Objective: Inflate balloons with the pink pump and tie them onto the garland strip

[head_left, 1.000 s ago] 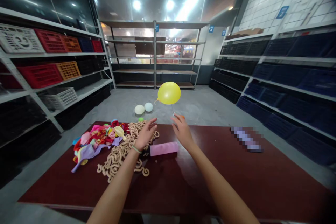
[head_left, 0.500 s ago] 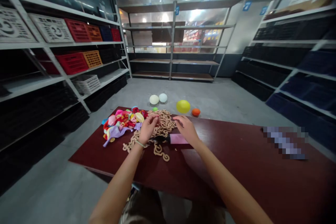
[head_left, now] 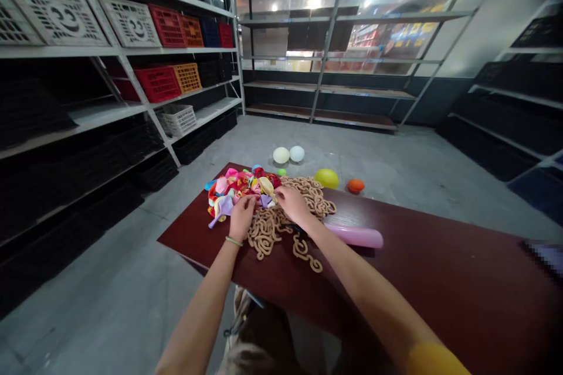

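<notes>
A heap of limp, uninflated balloons [head_left: 233, 181] in many colours lies at the far left of the dark red table [head_left: 422, 252]. My left hand [head_left: 243, 218] is at its near right edge, fingers curled together beside a lilac balloon [head_left: 224, 206]; what they pinch is hidden. At the heap's right side, my right hand [head_left: 292, 205] has thumb and finger closed at the edge of a pale yellow balloon [head_left: 266, 186]. Beige curly, chain-like strands [head_left: 264, 234] spread under and around both hands. A pink balloon pump [head_left: 358, 236] with a black end lies behind my right forearm.
Inflated white balloons [head_left: 281, 155], a yellow balloon [head_left: 326, 178] and an orange balloon [head_left: 356, 186] rest on the floor beyond the table. Shelves with plastic crates [head_left: 157, 83] stand on the left, and a metal rack [head_left: 325, 58] at the back. A blurred-out object [head_left: 548, 258] lies at the table's right.
Both hands have moved left from above the beige strands to the balloon heap. The view has turned left and down, and more of the pink pump shows.
</notes>
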The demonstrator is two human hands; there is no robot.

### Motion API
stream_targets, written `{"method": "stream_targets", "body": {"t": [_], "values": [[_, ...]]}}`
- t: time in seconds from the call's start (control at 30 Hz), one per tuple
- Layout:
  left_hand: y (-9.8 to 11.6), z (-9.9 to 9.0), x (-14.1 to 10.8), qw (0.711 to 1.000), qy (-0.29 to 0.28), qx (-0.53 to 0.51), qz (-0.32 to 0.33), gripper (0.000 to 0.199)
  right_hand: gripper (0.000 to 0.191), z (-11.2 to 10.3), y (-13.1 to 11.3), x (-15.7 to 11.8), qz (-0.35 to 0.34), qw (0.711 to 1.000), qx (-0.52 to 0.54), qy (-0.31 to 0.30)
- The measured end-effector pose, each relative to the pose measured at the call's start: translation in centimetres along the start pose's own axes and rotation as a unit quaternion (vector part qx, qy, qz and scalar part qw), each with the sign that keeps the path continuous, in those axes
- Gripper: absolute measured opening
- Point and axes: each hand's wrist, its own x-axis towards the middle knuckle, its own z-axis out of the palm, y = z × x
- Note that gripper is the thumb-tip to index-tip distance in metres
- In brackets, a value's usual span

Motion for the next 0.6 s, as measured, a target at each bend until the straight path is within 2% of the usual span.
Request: {"method": "stream_targets", "body": {"t": [0.13, 0.33, 0.47, 0.6], "values": [[-0.4, 0.4, -0.3, 0.996, -0.021, 0.073, 0.05, 0.029, 0.02, 1.6, -0.5, 1.8, 0.051, 0.998, -0.033, -0.03], [-0.2, 0.1, -0.6, 0.99, -0.044, 0.116, 0.071, 0.029, 0.019, 3.1, 0.7, 1.9, 0.098, 0.994, -0.014, -0.042], [-0.3, 0.1, -0.8, 0.992, -0.043, 0.1, 0.062, 0.029, 0.022, 2.3, 1.2, 1.8, 0.093, 0.994, 0.051, -0.02], [0.4, -0.1, -1.3, 0.994, -0.028, 0.074, 0.075, 0.024, 0.021, -0.1, 1.0, 1.2, 0.055, 0.99, 0.129, 0.008]]}}
